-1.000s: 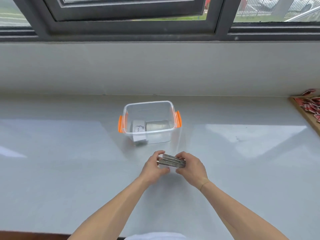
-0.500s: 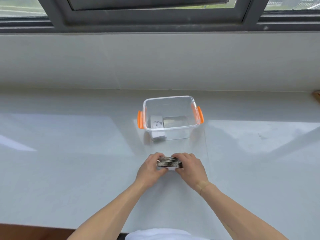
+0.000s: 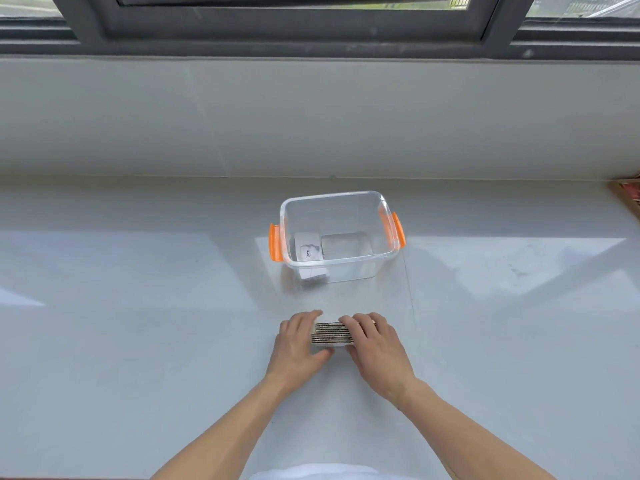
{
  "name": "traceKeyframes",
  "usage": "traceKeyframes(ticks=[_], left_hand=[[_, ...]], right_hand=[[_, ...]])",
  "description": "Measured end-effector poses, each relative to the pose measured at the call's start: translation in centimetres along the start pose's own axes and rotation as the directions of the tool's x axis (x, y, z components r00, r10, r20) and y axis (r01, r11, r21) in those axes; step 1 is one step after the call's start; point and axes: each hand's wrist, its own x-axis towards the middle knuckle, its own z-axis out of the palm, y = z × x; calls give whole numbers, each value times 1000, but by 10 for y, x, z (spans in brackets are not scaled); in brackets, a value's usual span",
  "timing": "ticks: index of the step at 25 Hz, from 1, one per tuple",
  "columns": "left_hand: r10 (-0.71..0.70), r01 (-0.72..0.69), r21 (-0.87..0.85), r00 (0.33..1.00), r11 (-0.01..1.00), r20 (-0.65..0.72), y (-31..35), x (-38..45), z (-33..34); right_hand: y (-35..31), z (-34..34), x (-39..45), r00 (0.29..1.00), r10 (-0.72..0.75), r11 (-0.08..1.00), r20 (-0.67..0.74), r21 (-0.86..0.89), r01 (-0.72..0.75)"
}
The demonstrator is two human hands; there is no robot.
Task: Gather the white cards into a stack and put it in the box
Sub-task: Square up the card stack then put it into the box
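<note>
The white counter (image 3: 138,341) is bare and shiny on the left side, with lots of open room there. Near the middle, close to the person, the left hand (image 3: 298,344) is curled around the left end of the stack of cards (image 3: 329,336), with its thumb low at the front. The stack shows its striped edges and sits low at the counter; you cannot tell if it rests on it. The right hand (image 3: 375,344) lies over the right end of the stack, fingers bent across the top, so both hands hold the stack between them. Past the hands, farther from the person, stands the clear box (image 3: 337,261) with an orange handle on each side. Its top is open. Inside, a card with the word "love" (image 3: 308,252) lies by the left wall. A strip of bare counter lies between the stack and the near edge of the box. To the right the counter is bare too, and at the far right edge a brown tray (image 3: 627,199) peeks in. Behind it all runs a pale wall under a dark window frame (image 3: 311,32).
</note>
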Motion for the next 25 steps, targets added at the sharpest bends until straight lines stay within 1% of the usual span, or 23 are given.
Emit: traceKeyframes(ticks=[1,2,4,5,6,7,9,11,13,15,17,18,20,21,25], left_hand=[[-35,34,-132,999,991,-3,-2,-3,-5],[-82,74,-282,997,957,-16,-6,-6,-10],[-222,153,-556,973,817,-59,-15,-15,-18],[-307,189,-648,949,738,-73,-19,-20,-20],[-379,216,-705,922,676,-81,-20,-25,-20],[-425,233,-735,902,636,-82,-17,-28,-18],[-446,242,-774,893,585,-58,-4,-30,-9],[-412,239,-800,911,550,-11,14,-27,5],[-355,258,-807,933,531,65,31,-24,19],[-310,288,-820,940,494,143,40,-18,26],[-314,297,-855,934,426,169,32,-12,21],[-329,283,-869,933,407,150,25,-9,18],[-385,258,-889,917,378,103,17,-4,12],[-396,263,-892,912,367,106,18,-3,13],[-303,318,-860,931,398,204,31,-11,28]], right_hand=[[0,0,0,1000,-5,1000,0,0,5],[1,1,0,1000,-13,1000,1,-2,13],[1,4,1,1000,-19,1000,1,-13,19],[0,5,1,1000,-20,1000,-5,-24,20],[-1,5,0,1000,-23,999,-13,-34,23],[-2,5,-1,999,-27,999,-25,-42,26],[-3,4,0,999,-34,998,-41,-52,31],[-4,4,0,998,-34,998,-58,-60,31],[-6,3,-1,997,-34,997,-73,-73,28],[-7,2,-2,996,-28,996,-80,-83,21],[-6,0,-3,997,-18,996,-72,-88,12],[-6,0,-3,998,-15,996,-61,-85,10],[-5,1,-2,999,-18,997,-37,-76,15],[-4,1,-1,999,-21,997,-26,-75,19],[-1,-1,3,1000,19,999,-3,-46,-19]])
